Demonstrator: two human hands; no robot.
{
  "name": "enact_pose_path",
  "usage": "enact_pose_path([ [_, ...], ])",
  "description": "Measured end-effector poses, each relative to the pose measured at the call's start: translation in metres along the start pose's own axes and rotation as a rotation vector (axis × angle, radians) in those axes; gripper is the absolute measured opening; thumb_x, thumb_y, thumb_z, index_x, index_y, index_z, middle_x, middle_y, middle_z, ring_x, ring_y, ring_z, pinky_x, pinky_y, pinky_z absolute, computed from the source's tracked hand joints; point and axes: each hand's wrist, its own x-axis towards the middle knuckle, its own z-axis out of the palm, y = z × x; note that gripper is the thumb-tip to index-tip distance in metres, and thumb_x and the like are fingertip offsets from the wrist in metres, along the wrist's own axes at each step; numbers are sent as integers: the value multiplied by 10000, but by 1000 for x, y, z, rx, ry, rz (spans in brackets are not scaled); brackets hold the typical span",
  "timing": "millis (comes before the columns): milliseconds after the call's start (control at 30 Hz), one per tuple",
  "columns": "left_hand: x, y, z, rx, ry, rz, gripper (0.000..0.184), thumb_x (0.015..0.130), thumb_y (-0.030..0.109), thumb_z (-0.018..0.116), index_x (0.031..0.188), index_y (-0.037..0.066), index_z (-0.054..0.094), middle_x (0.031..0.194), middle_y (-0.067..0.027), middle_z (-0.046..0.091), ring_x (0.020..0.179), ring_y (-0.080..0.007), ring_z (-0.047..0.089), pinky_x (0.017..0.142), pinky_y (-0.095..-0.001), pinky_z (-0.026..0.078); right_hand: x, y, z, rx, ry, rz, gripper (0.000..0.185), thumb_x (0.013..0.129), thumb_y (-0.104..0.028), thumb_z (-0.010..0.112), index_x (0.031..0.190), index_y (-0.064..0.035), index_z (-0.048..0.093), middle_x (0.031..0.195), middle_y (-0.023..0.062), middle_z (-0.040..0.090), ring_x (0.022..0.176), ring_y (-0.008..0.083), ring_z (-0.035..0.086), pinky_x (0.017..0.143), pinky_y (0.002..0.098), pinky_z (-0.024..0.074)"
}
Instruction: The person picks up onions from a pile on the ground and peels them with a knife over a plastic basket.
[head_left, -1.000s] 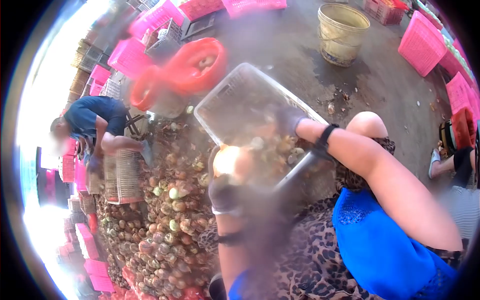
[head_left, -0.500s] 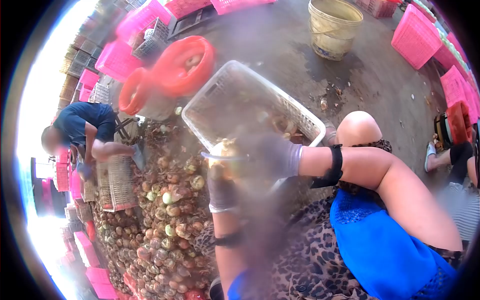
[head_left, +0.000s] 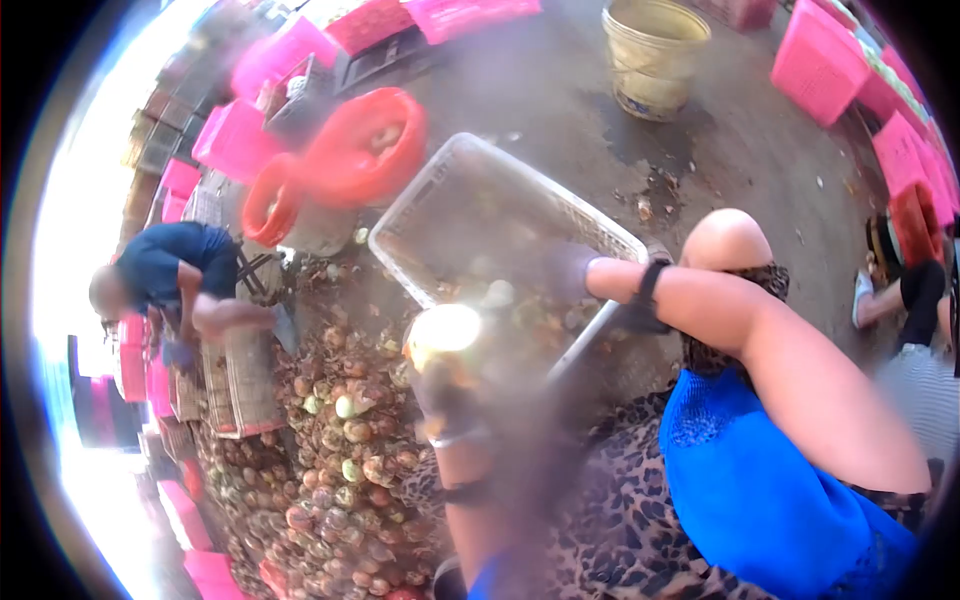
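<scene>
My left hand [head_left: 437,392], in a dark glove, is closed around a pale onion [head_left: 440,335] by the near left corner of a white plastic crate [head_left: 545,178]. Strong glare washes out much of that onion. My right hand [head_left: 562,270], gloved too, reaches over the crate, and a blurred smear across the lens hides its fingers. Whether it holds anything does not show. Some onions and skins lie dimly visible inside the crate. Left of my left hand spreads a large heap of onions [head_left: 350,440], mostly brown-skinned, a few peeled and pale.
Beyond the crate stand red-rimmed tubs [head_left: 340,150] and a dirty cream bucket [head_left: 655,60] on wet ground. Pink crates [head_left: 820,60] line both sides. Another person [head_left: 180,270] bends over beside a crate [head_left: 245,380] at left. A further person's leg [head_left: 895,300] shows at right.
My right hand has moved away from the onion, rightward and over the crate. The left hand keeps the onion, now in bright glare. The view has shifted slightly.
</scene>
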Motion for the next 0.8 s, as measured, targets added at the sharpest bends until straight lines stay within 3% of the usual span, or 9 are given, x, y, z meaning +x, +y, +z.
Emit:
enact_pose_path([
  [100, 3, 6, -3, -202, 54, -29, 797, 843, 389, 759, 1427, -13, 395, 1351, -192, 541, 1084, -312, 622, 794, -385, 603, 0, -14, 4, 153, 230, -102, 245, 833, -160, 635, 1048, -73, 711, 882, 123, 709, 689, 291, 679, 657, 432, 538],
  [233, 5, 28, 24, -543, -53, -54, 717, 852, 307, 757, 1402, -18, 431, 1315, -175, 561, 1061, -240, 631, 754, -278, 594, -25, -74, -30, 1013, 284, 87, 420, 810, -249, 689, 1195, -80, 681, 953, 157, 714, 865, 285, 698, 761, 374, 539],
  [367, 4, 28, 34, -551, -7, -93, 700, 821, 226, 776, 1374, -49, 447, 1275, -173, 576, 1073, -232, 632, 758, -254, 590, 4, -92, 25, 1160, 401, -122, 443, 856, -295, 648, 1234, -64, 653, 909, 160, 713, 860, 295, 692, 784, 373, 536],
  [467, 13, 21, 27, -359, 68, 78, 716, 796, 200, 788, 1364, -65, 444, 1285, -194, 567, 1115, -272, 627, 759, -258, 597, 3, -83, 28, 897, 371, -159, 435, 870, -292, 641, 1232, -50, 649, 879, 158, 704, 840, 302, 685, 789, 382, 534],
  [567, 27, 18, 20, -276, 222, 139, 755, 820, 300, 790, 1369, -75, 432, 1321, -241, 548, 1219, -370, 578, 991, -406, 556, 27, -73, 51, 441, 583, -384, 409, 883, -283, 639, 1211, -38, 656, 840, 167, 683, 817, 313, 676, 782, 407, 531],
  [600, 29, 18, 21, -232, 234, 159, 769, 827, 329, 784, 1377, -73, 427, 1333, -244, 542, 1230, -384, 568, 1033, -431, 526, 17, -68, 62, 425, 548, -340, 407, 895, -269, 621, 1235, -44, 631, 867, 167, 670, 818, 308, 674, 763, 408, 533],
  [667, 32, 18, 23, -145, 262, 197, 800, 840, 387, 772, 1391, -71, 417, 1356, -249, 531, 1251, -412, 549, 1117, -481, 466, -31, -76, -25, 386, 476, -255, 407, 919, -242, 583, 1282, -56, 582, 919, 169, 644, 819, 298, 670, 724, 410, 537],
  [733, 33, 12, 17, -397, 103, 197, 804, 839, 385, 771, 1397, -70, 414, 1364, -259, 524, 1247, -419, 552, 1088, -467, 489, -47, -90, -79, 548, 152, 56, 406, 958, -143, 483, 1357, -71, 484, 1180, 162, 617, 960, 224, 675, 766, 352, 554],
  [800, 33, 3, 13, -470, 36, 180, 810, 836, 379, 771, 1402, -73, 409, 1370, -268, 519, 1243, -424, 555, 1063, -454, 506, -46, -87, -72, 532, 289, 36, 447, 945, -206, 532, 1369, -73, 490, 1023, 158, 630, 851, 272, 670, 708, 391, 540],
])
